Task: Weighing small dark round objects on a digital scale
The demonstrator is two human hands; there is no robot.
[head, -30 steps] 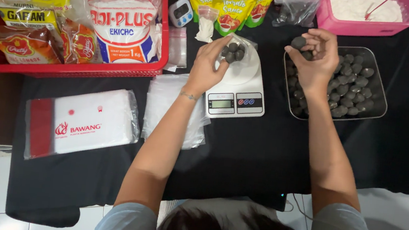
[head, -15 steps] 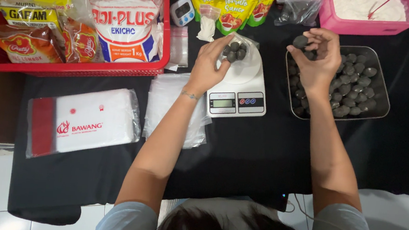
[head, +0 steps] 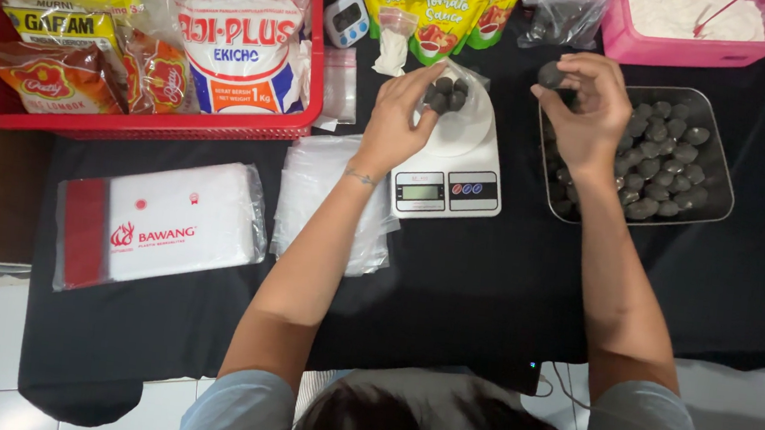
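A white kitchen scale [head: 448, 170] stands on the black table, with a clear plastic bag of several dark round nuts [head: 445, 95] on its platform. My left hand [head: 396, 118] grips the edge of that bag. My right hand [head: 589, 113] holds one dark nut [head: 550, 74] in its fingertips, lifted above the left end of a metal tray [head: 721, 196] filled with several more dark nuts [head: 664, 153].
A stack of clear plastic bags [head: 324, 195] lies left of the scale, beside a white and red pack [head: 157, 226]. A red basket [head: 139, 121] of seasoning packets stands at far left. Sauce pouches [head: 444, 11], a small timer [head: 345, 20] and a pink tub of white powder [head: 699, 30] line the back.
My right hand has shifted slightly left with the nut, away from the tray and toward the scale. My left hand stays on the bag.
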